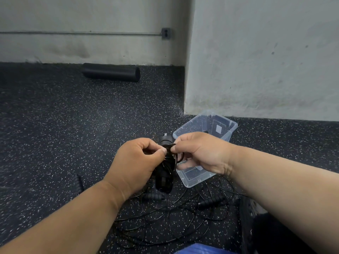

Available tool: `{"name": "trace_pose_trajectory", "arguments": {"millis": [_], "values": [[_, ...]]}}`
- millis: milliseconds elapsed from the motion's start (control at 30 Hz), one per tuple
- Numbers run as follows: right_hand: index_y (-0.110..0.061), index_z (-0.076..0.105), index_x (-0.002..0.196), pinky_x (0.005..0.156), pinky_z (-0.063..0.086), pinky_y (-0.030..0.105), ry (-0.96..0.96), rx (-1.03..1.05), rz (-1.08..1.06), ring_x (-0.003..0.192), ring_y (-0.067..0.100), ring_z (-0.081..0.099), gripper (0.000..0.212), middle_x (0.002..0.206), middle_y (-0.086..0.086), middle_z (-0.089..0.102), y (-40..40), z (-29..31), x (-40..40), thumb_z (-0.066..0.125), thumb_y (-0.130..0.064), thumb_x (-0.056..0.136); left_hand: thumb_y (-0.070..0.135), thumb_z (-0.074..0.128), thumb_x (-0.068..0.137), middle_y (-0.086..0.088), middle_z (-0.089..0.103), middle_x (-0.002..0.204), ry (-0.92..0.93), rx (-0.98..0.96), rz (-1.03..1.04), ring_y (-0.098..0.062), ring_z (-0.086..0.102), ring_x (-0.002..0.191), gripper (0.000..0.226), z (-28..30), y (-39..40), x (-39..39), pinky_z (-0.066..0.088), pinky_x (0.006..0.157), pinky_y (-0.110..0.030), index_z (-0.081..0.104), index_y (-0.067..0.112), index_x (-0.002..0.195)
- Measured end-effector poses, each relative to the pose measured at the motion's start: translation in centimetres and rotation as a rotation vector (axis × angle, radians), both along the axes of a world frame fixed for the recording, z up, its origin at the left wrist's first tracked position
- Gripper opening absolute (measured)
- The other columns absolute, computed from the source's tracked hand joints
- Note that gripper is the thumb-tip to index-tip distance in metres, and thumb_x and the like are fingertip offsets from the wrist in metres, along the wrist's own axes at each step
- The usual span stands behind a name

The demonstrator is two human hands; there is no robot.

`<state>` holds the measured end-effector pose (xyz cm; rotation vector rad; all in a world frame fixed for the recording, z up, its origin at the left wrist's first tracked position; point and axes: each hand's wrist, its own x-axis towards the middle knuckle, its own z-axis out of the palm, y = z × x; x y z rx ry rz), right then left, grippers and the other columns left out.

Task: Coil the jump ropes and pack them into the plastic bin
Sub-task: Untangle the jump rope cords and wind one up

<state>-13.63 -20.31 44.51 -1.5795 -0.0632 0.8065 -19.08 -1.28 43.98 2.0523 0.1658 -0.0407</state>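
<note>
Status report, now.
Left hand and right hand both grip coiled rope. Bin open beside it. Loose ropes on floor.

This looks like a gym or exercise room. The floor [55,116] is dark rubber flecked with white, the kind laid in workout spaces, and a black foam roller [111,72] lies against the base of the far wall. The walls [256,52] are bare painted concrete (scuffed and stained low down), with an exposed metal conduit [80,33] running to a surface-mounted outlet box [166,33]. Loose jump ropes [174,213] with black handles sprawl on the floor.
</note>
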Motion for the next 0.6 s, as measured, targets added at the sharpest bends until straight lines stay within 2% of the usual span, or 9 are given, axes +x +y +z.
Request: {"name": "trace_pose_trajectory", "arguments": {"millis": [67,167,267,367,433,533,600], "values": [[-0.017,0.066,0.077,0.069,0.06,0.031,-0.189,-0.125,0.017,0.068,0.013,0.063,0.02,0.075,0.002,0.065,-0.2,0.2,0.2,0.07,-0.012,0.096,0.028,0.079,0.092,0.009,0.078,0.077,-0.008,-0.006,0.007,-0.013,0.075,0.076,0.012,-0.1,-0.2,-0.2,0.063,0.075,-0.033,0.08,0.024,0.081],[-0.022,0.064,0.07,0.066,0.052,0.041,-0.397,-0.263,-0.029,0.063,0.016,0.057,0.022,0.065,-0.003,0.06,-0.2,-0.1,0.1,0.075,-0.016,0.088,0.034,0.077,0.093,0.013,0.078,0.08,-0.042,0.021,0.026,-0.004,0.072,0.077,0.012,-0.5,-0.7,-0.7,0.058,0.075,-0.024,0.08,0.027,0.084],[-0.026,0.063,0.064,0.066,0.057,0.053,-0.384,-0.269,-0.131,0.063,0.019,0.058,0.023,0.063,-0.002,0.061,0.3,-0.9,-0.1,0.075,-0.02,0.083,0.045,0.074,0.092,0.018,0.074,0.095,-0.154,0.147,0.004,0.005,0.067,0.091,0.014,-0.8,-0.8,-0.9,0.054,0.084,-0.019,0.079,0.034,0.098],[-0.021,0.065,0.066,0.064,0.06,0.051,-0.337,-0.264,-0.253,0.061,0.019,0.061,0.019,0.061,0.001,0.065,0.5,-1.8,0.1,0.075,-0.018,0.082,0.059,0.073,0.086,0.026,0.059,0.117,-0.162,0.25,-0.154,0.009,0.055,0.11,0.051,-1.0,-1.3,-1.3,0.045,0.099,-0.015,0.066,0.035,0.13],[-0.02,0.066,0.067,0.071,0.063,0.057,-0.336,-0.274,-0.294,0.064,0.021,0.065,0.012,0.065,0.004,0.069,0.4,-2.0,0.2,0.074,-0.023,0.075,0.057,0.074,0.087,0.027,0.051,0.125,-0.169,0.303,-0.181,0.006,0.05,0.118,0.066,-1.4,-1.7,-1.2,0.039,0.107,-0.016,0.056,0.032,0.146],[-0.019,0.065,0.069,0.072,0.06,0.064,-0.361,-0.28,-0.322,0.065,0.031,0.069,0.009,0.073,0.014,0.073,0.4,-2.1,0.2,0.072,-0.024,0.073,0.053,0.067,0.095,0.025,0.048,0.13,-0.215,0.349,-0.17,0.004,0.046,0.124,0.065,-2.1,-1.9,-1.0,0.033,0.111,-0.016,0.049,0.03,0.154],[-0.016,0.064,0.075,0.07,0.059,0.064,-0.403,-0.286,-0.327,0.064,0.03,0.066,0.012,0.077,0.016,0.072,0.3,-2.0,0.3,0.071,-0.025,0.074,0.051,0.06,0.098,0.022,0.047,0.134,-0.254,0.406,-0.181,0.002,0.043,0.125,0.065,-2.4,-2.1,-1.0,0.029,0.11,-0.014,0.045,0.027,0.157]]}}
